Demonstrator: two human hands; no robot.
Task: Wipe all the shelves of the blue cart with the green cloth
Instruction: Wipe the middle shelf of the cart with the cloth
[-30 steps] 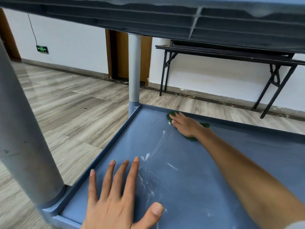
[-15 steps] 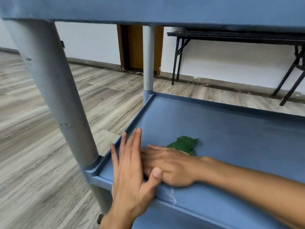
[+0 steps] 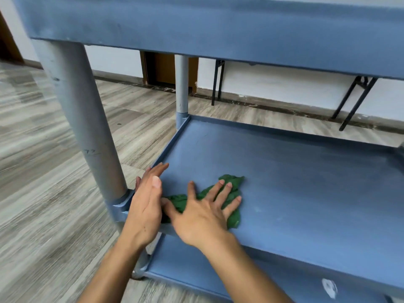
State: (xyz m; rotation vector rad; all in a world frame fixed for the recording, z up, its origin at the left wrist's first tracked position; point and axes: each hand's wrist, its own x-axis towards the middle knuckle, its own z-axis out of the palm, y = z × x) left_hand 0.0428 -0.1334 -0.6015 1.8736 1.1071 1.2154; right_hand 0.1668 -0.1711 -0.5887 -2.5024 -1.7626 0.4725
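Note:
The blue cart has a top shelf (image 3: 218,29), a middle shelf (image 3: 295,182) and a bottom shelf (image 3: 218,272). A crumpled green cloth (image 3: 231,184) lies on the middle shelf near its front left corner. My right hand (image 3: 203,213) presses down on the cloth with fingers spread, so part of the cloth is hidden under the palm. My left hand (image 3: 146,204) stands on its edge at the shelf's left rim, fingers straight, touching the cloth's left end and holding nothing.
A thick grey post (image 3: 87,127) rises at the cart's front left corner and a thinner one (image 3: 181,88) at the rear left. A white smear (image 3: 329,287) marks the bottom shelf. Black folding-table legs (image 3: 354,99) and a wooden door (image 3: 166,68) stand by the far wall.
My right hand has dragged the cloth from the shelf's far side to the front left corner. My left hand turned from flat on the shelf to edge-on at the rim. My view rose.

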